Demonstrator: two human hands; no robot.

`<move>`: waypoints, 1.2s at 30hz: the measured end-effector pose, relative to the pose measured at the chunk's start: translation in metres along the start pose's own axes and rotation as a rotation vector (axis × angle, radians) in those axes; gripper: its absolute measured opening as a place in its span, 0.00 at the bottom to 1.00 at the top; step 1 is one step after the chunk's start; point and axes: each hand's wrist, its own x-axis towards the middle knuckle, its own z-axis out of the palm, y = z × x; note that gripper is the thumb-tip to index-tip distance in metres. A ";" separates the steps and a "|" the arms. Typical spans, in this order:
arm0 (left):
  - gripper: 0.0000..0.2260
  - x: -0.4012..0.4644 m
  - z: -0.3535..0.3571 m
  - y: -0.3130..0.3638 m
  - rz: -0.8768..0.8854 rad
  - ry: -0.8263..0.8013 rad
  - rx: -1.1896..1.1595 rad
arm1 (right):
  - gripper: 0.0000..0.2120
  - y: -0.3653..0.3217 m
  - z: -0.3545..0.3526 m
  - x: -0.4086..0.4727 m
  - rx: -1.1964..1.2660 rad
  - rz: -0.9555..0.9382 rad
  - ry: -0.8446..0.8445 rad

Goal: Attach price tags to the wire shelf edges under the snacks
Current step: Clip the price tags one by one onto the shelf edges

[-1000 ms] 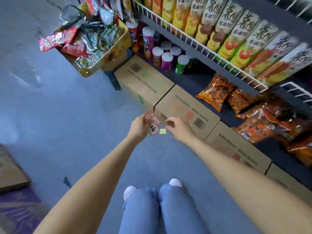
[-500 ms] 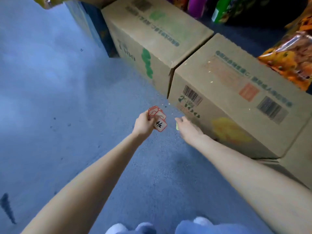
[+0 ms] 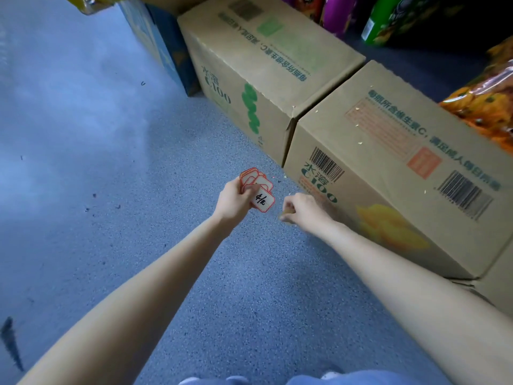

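I note my view has dropped off the shelf to frame-centre, left hand (image 3: 234, 200) gripping the price tags (image 3: 258, 191), right hand (image 3: 304, 209) pinching a small piece: none attached.

Two hands; the left hand's fingers (image 3: 251, 190) fan perhaps five red-bordered white paper price tags (image 3: 258, 190). Beyond the fingertips, two brown cardboard cartons (image 3: 388, 151), one blue box (image 3: 163, 48).
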 end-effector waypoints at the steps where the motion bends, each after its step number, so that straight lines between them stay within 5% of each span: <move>1: 0.05 -0.004 -0.004 0.008 0.000 0.015 -0.039 | 0.12 -0.012 -0.009 -0.008 0.129 -0.014 0.019; 4: 0.05 -0.028 -0.024 0.052 0.034 0.057 -0.114 | 0.17 -0.050 -0.050 -0.039 0.474 -0.009 0.108; 7: 0.05 -0.064 -0.056 0.118 0.113 0.091 -0.127 | 0.07 -0.097 -0.107 -0.079 0.694 -0.123 0.081; 11: 0.05 -0.117 -0.101 0.220 0.179 0.150 -0.144 | 0.24 -0.171 -0.195 -0.143 0.855 -0.223 0.103; 25: 0.06 -0.313 -0.215 0.611 0.348 0.128 -0.233 | 0.12 -0.432 -0.519 -0.383 0.826 -0.378 0.294; 36: 0.10 -0.346 -0.238 0.772 0.486 -0.004 -0.186 | 0.05 -0.497 -0.632 -0.453 0.750 -0.321 0.629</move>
